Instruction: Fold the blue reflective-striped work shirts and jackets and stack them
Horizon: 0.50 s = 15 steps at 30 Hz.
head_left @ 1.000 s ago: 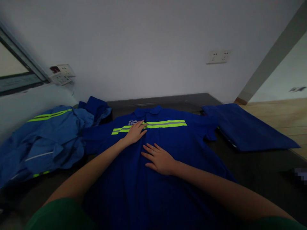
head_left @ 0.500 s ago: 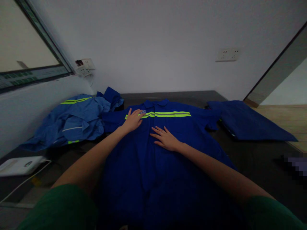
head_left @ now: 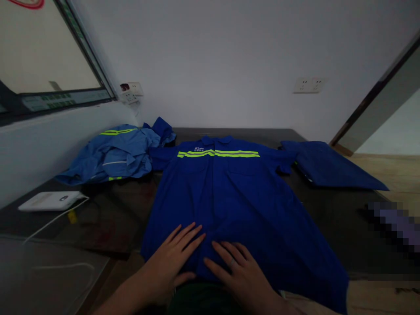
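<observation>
A dark blue work shirt point(head_left: 249, 197) lies spread front side up on the dark table, its collar toward the wall. Yellow-green reflective stripes cross its chest, with a small white print above them. My left hand point(head_left: 172, 256) rests on the lower front of the shirt, fingers spread, left of the button placket. On the other side of it, my right hand point(head_left: 241, 271) lies with fingers stretched out on the cloth; a ring shows on one finger. Neither hand grips anything. Part of the shirt's bottom hem hangs past the table's near edge.
Lighter blue crumpled work clothes point(head_left: 121, 153) lie at the left. A folded dark blue garment point(head_left: 331, 164) is at the right. A white device point(head_left: 52, 201) with a cable sits near the left edge. Behind the table point(head_left: 328, 227) stands a wall with sockets point(head_left: 309, 85).
Both hands have moved from the chest and middle of the shirt down to its lower front, nearer to me. The camera view has shifted slightly. The shirt lies in much the same place.
</observation>
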Each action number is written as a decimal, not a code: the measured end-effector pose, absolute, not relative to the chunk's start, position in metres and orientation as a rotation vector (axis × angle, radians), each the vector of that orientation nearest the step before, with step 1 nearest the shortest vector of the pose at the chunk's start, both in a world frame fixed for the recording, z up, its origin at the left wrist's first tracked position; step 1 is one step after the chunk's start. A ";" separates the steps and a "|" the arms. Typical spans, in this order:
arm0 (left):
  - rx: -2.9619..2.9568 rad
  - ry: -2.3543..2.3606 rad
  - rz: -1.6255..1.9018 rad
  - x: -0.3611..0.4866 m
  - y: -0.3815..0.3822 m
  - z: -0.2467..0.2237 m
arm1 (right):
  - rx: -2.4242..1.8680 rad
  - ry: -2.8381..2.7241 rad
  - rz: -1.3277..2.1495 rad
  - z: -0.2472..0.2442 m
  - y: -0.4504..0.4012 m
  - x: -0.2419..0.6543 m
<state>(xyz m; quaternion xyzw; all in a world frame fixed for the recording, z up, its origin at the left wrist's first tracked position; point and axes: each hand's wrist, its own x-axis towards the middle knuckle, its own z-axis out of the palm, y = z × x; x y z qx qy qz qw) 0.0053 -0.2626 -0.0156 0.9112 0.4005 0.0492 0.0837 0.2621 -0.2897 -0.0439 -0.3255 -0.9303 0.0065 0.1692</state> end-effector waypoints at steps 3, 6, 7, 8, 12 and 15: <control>2.732 1.324 0.119 0.010 -0.277 -0.033 | -0.939 -2.599 0.069 -0.045 -0.282 0.268; 2.735 1.411 0.111 0.011 -0.282 -0.042 | -0.896 -2.469 0.296 -0.027 -0.277 0.278; 2.734 1.403 0.116 0.010 -0.284 -0.043 | -0.880 -2.408 0.355 -0.021 -0.278 0.281; 2.735 1.380 0.130 0.008 -0.285 -0.043 | -0.870 -2.350 0.387 -0.016 -0.279 0.283; 2.780 1.276 0.213 -0.001 -0.291 -0.036 | -0.792 -2.291 0.270 -0.016 -0.287 0.284; 2.863 1.296 0.288 -0.007 -0.296 -0.036 | -0.697 -2.323 0.102 -0.027 -0.288 0.281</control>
